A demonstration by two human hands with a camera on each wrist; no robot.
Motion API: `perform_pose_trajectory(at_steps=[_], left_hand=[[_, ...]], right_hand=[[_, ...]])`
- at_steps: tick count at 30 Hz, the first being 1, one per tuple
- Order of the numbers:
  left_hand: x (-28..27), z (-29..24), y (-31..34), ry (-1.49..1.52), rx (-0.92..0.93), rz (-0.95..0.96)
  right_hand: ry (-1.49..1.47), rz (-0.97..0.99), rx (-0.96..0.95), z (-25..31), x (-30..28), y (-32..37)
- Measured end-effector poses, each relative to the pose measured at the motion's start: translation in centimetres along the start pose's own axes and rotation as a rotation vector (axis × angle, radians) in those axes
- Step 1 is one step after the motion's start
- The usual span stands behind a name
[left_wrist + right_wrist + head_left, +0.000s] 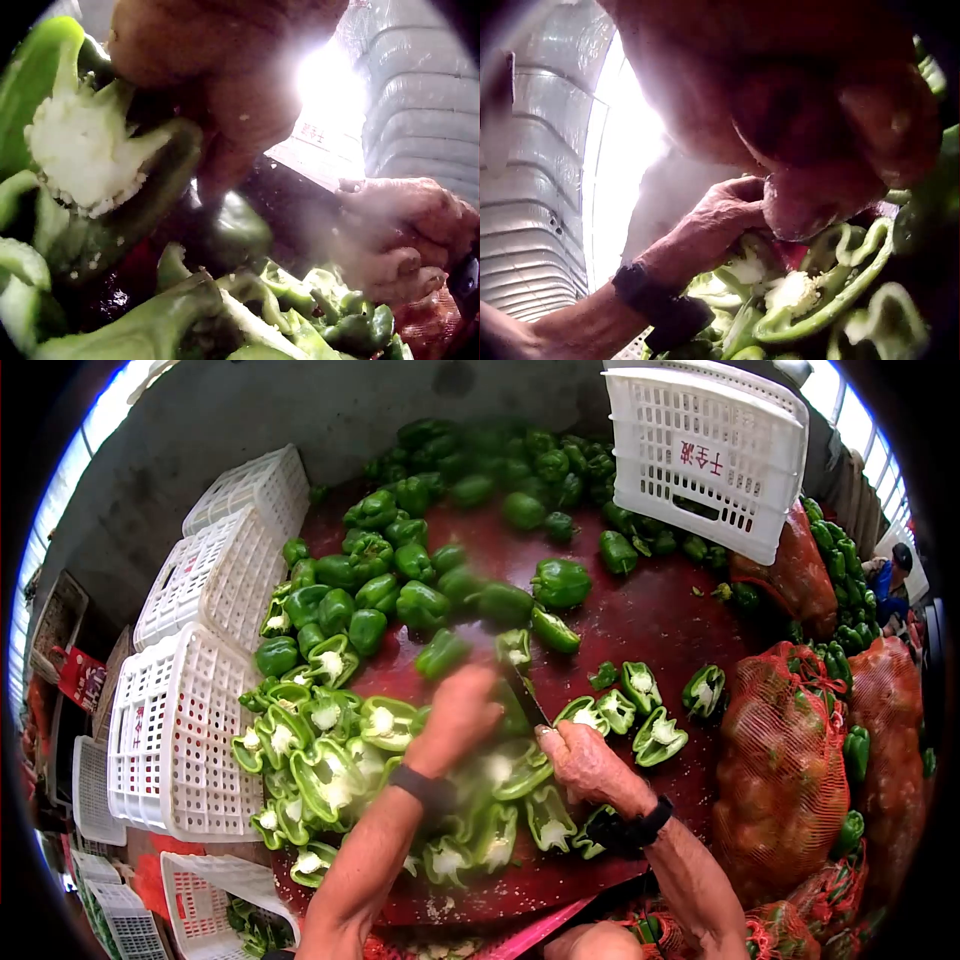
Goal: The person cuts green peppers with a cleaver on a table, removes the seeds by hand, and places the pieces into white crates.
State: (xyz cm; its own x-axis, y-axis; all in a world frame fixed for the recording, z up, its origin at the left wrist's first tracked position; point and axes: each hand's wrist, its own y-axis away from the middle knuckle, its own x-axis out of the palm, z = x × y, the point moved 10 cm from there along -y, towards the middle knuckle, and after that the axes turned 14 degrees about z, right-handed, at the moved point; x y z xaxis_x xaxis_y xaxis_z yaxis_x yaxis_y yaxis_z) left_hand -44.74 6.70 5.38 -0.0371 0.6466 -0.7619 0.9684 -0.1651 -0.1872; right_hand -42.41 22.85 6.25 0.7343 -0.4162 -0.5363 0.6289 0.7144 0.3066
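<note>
Your right hand (585,760) is closed tight round the handle of a knife (524,695). The blade points to the far side. Your left hand (460,715) is just left of the blade, near the middle of the red table (650,610). Its fingers bend down onto a dark green pepper (236,229). The view is smeary there, so I cannot tell if the hand grips the pepper or only touches it.

I think this pepper will feel light, because it is hollow inside. Its skin is smooth and shiny, so it may slip. Its walls look firm and crunchy, and a hard squeeze could crack them. It is round and bumpy, so it may roll. Hold it on its fat sides, and keep your fingertips away from the blade.

The cut peppers (330,760) lie in a heap on the near left. They are shaped like little cups, pale green inside. Each has a soft white seed lump (82,157) that looks crumbly.

The whole peppers (420,600) sit on the far side. White plastic crates (180,740) with small holes stand on the left. Red net bags (780,760) lie on the right.
</note>
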Motion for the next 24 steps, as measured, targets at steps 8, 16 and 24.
perform_pose_trajectory(at_steps=[8,16,24], left_hand=[[0.6,0.6,0.5,-0.003,0.008,-0.008],[1.3,0.6,0.8,-0.182,-0.102,0.042],[1.0,-1.8,1.2,-0.269,0.191,0.004]], right_hand=[[0.345,-0.132,-0.225,-3.1,3.0,-4.2],[0.391,-0.053,-0.033,-6.9,5.4,-2.9],[0.649,0.110,-0.277,-2.5,2.8,4.5]])
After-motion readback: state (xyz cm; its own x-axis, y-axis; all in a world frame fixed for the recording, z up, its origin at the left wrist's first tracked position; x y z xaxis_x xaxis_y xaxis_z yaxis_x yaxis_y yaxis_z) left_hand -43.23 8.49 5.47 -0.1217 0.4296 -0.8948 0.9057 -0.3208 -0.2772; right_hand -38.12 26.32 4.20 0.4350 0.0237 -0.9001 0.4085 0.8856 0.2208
